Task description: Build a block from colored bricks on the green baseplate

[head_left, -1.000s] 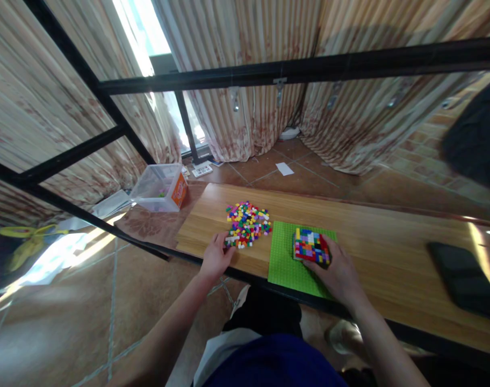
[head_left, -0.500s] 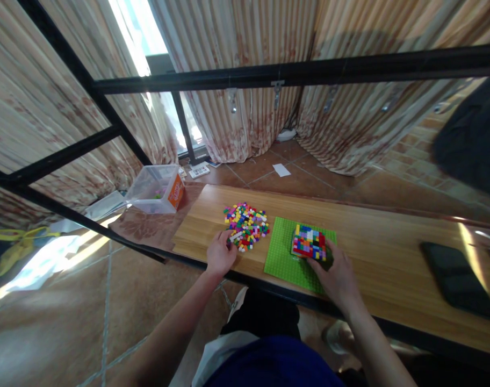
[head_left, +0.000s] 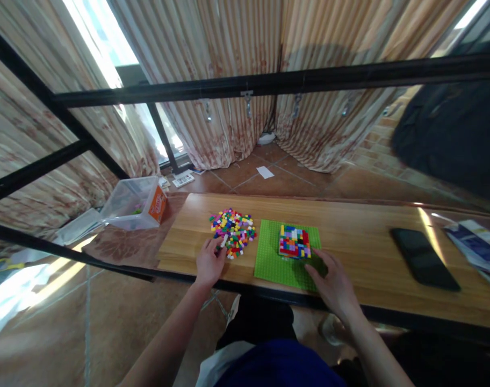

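A pile of small multicoloured building bricks (head_left: 239, 228) lies loose on the wooden table. At its near-left edge, my left hand (head_left: 210, 263) has its fingers closed around one end of a long pale brick (head_left: 224, 240). To the right lies a green studded baseplate (head_left: 267, 252). On it sits a low rectangular block of multicoloured bricks (head_left: 294, 242), tightly packed on top. My right hand (head_left: 333, 279) is just off the block's near-right corner, thumb and fingers apart, over the baseplate's right edge. It holds nothing.
A dark phone or tablet (head_left: 424, 258) lies on the table's right part, with printed papers (head_left: 476, 247) beyond it. Left of the table stands a clear plastic box (head_left: 128, 201) with an orange label. A black metal bar (head_left: 269, 83) crosses in front of curtains (head_left: 229, 43).
My right hand has let go of the brick block and drawn back slightly, fingers apart. The pale brick at my left fingertips has turned steeper. The whole view has shifted.
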`<state>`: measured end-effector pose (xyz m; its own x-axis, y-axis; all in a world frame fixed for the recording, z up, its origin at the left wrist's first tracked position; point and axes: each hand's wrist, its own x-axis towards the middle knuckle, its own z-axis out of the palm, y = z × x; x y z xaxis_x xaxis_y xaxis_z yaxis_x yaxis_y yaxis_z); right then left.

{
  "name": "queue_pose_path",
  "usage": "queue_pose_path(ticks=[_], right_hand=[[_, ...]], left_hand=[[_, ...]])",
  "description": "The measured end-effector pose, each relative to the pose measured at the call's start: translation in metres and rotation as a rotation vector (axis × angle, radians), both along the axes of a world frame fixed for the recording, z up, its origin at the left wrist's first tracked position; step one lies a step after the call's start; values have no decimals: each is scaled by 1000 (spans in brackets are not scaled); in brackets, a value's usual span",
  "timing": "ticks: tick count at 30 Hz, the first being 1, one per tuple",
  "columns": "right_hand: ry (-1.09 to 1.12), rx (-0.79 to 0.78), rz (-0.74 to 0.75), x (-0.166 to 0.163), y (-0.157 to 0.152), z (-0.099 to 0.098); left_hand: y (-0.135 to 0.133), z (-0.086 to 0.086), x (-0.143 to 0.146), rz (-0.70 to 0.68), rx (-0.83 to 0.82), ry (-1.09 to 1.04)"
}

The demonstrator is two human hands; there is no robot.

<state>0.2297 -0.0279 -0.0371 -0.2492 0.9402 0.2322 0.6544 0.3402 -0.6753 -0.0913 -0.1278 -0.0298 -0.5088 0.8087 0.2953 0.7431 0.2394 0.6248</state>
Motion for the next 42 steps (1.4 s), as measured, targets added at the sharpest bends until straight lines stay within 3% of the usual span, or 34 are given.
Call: queue_pose_path(ticks=[6, 10, 12, 17, 21, 25, 35, 42], right_hand=[[0, 26, -3, 0, 0, 2], [7, 129, -25, -11, -9, 15], [42, 193, 18, -26, -17, 24], [14, 158, 329, -89, -38, 36], [-162, 137, 356, -137, -40, 33], [-296, 115, 304, -160, -36, 28], [-320, 97, 244, -169, -37, 24], [36, -48, 273, -145, -37, 32]], left_hand=[[0, -5, -1, -80, 100, -66], [-1, -5, 1, -101, 133, -56], [-2, -4, 1, -113, 138, -49], [-4, -2, 3, -121, 135, -22], [-4, -3, 4, -125, 144, -19], [-4, -3, 5, -127, 145, -37], [-5, -5, 3, -134, 126, -20], [-9, 6, 9, -145, 193, -50]])
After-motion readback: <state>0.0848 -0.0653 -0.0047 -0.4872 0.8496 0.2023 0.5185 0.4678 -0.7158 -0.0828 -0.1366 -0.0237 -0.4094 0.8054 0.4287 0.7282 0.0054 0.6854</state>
